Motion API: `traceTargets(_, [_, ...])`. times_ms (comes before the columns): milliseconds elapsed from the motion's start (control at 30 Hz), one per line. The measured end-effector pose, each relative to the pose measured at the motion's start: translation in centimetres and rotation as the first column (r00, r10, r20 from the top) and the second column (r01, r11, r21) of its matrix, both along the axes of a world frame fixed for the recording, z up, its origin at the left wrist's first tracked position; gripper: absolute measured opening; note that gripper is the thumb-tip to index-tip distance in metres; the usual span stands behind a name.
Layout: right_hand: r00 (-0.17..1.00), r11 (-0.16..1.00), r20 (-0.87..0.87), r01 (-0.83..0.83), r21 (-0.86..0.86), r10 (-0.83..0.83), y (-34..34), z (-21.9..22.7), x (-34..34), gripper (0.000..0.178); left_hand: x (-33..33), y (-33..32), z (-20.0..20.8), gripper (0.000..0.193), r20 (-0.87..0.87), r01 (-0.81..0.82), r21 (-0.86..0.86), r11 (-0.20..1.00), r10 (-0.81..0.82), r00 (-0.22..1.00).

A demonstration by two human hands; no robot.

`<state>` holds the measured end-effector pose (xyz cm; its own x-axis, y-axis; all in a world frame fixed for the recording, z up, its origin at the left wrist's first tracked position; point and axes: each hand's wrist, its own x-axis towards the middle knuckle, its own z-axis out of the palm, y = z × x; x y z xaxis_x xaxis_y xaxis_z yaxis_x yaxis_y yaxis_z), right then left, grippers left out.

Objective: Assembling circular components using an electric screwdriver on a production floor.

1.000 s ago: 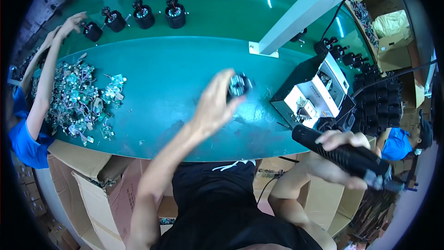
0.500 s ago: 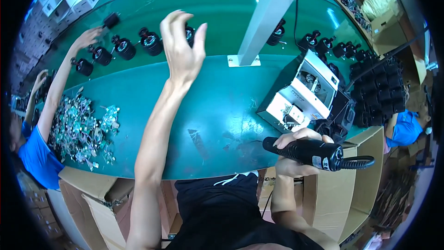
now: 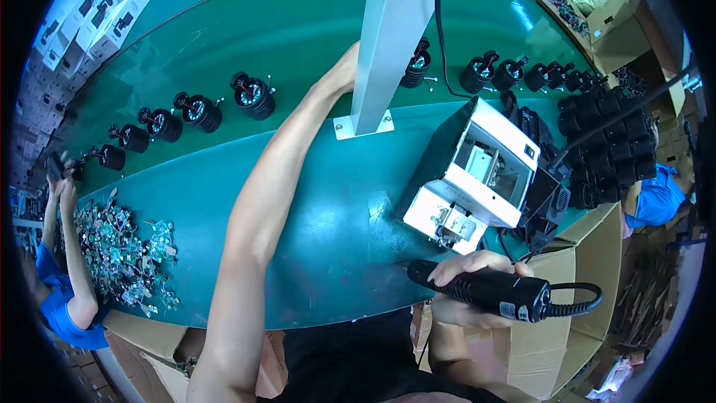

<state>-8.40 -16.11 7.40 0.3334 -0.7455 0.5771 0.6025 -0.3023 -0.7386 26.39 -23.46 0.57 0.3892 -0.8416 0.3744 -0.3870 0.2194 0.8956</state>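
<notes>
My right hand (image 3: 477, 263) is wrapped around a black electric screwdriver (image 3: 498, 292), its tip pointing left and its ribbed cord leaving on the right. Close beyond it stands a white-and-black screw feeder (image 3: 488, 186) with an open top. My left arm reaches across the green bench to the belt. Only the edge of my left hand (image 3: 347, 69) shows, as the grey metal post (image 3: 375, 52) hides the fingers. On the belt, black cylindrical housings with wires and a round part on top stand in a row; one housing (image 3: 254, 97) is left of my hand, another housing (image 3: 416, 67) right of the post.
A pile of small circuit boards (image 3: 123, 254) lies on the bench at left, near a co-worker in blue (image 3: 67, 306) holding a dark part. Stacked black housings (image 3: 608, 142) stand at right. Cardboard boxes (image 3: 541, 351) line the near edge. A black cable (image 3: 440, 30) hangs by the post.
My left hand has moved right, from in front of the housings to behind the post. The screwdriver stays in my right hand. The co-worker's arm has drawn back from the belt. The view has shifted.
</notes>
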Motion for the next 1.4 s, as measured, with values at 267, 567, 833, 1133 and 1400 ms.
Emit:
traceTargets(267, [0.997,0.999,-0.069,-0.029,0.017,0.03,-0.2,0.5,-0.3,0.07,0.7,-3.1,-3.3,0.021,-0.132,-0.024,0.015,1.0,0.025,0.991])
traceTargets(567, [0.998,0.998,0.017,-0.053,-0.03,0.053,0.9,0.1,0.1,0.069,-0.7,8.4,6.8,0.023,0.127,-0.519,-0.102,0.849,0.528,0.84])
traceTargets(833, [0.975,0.979,0.192,-0.073,-0.188,0.11,-0.8,6.4,-2.7,0.074,-16.8,27.0,9.0,0.023,0.117,-0.528,0.018,0.849,0.523,0.844])
traceTargets(1133, [0.984,0.929,0.018,0.173,-0.327,-0.177,-1.9,7.8,2.4,0.082,-26.1,24.9,2.0,0.019,0.007,-0.5,0.048,0.865,0.5,0.866])
traceTargets(1400, [0.997,0.991,-0.031,0.073,-0.113,-0.077,-1.3,6.8,0.4,0.084,-26.7,23.9,0.7,0.016,0.028,-0.497,-0.032,0.867,0.498,0.867])
